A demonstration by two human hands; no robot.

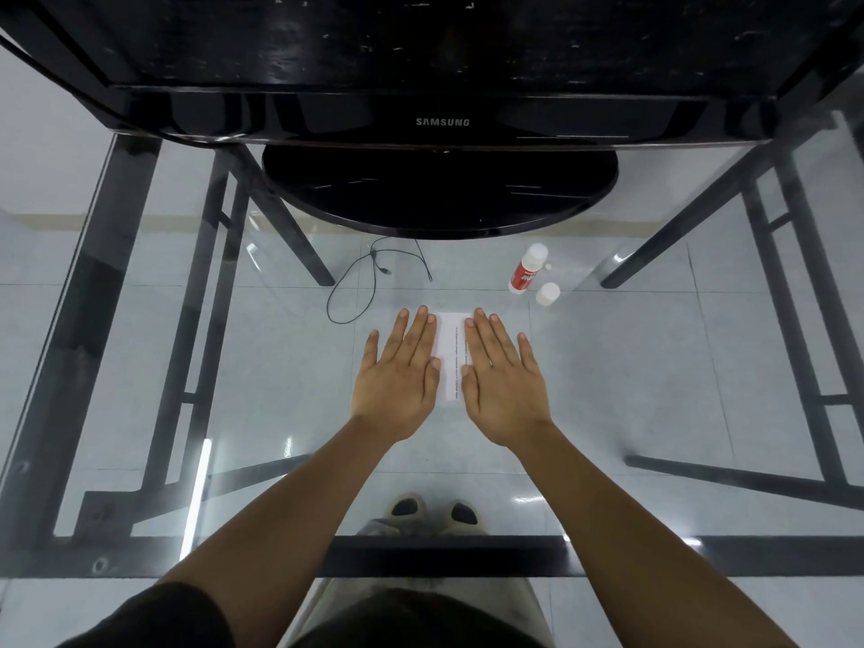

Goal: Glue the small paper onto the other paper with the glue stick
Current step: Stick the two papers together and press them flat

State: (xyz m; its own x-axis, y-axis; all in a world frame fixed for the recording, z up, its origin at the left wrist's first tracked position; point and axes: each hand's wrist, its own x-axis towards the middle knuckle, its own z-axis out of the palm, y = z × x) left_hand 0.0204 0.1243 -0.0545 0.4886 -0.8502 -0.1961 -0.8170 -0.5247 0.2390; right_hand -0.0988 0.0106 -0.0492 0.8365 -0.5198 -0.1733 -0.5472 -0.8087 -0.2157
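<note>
A white paper (451,355) with lines of small print lies flat on the glass table, mostly covered by my hands. My left hand (402,371) lies flat with straight fingers on its left part. My right hand (502,374) presses flat on its right part. Only a narrow strip of paper shows between them, so I cannot tell the small paper from the other one. A red and white glue stick (524,269) lies uncapped to the upper right, and its white cap (547,294) stands beside it.
A black Samsung monitor (442,121) on a round base (439,194) stands at the back of the glass table (631,367). Black frame bars and a thin cable (364,278) show through the glass. My feet are visible below.
</note>
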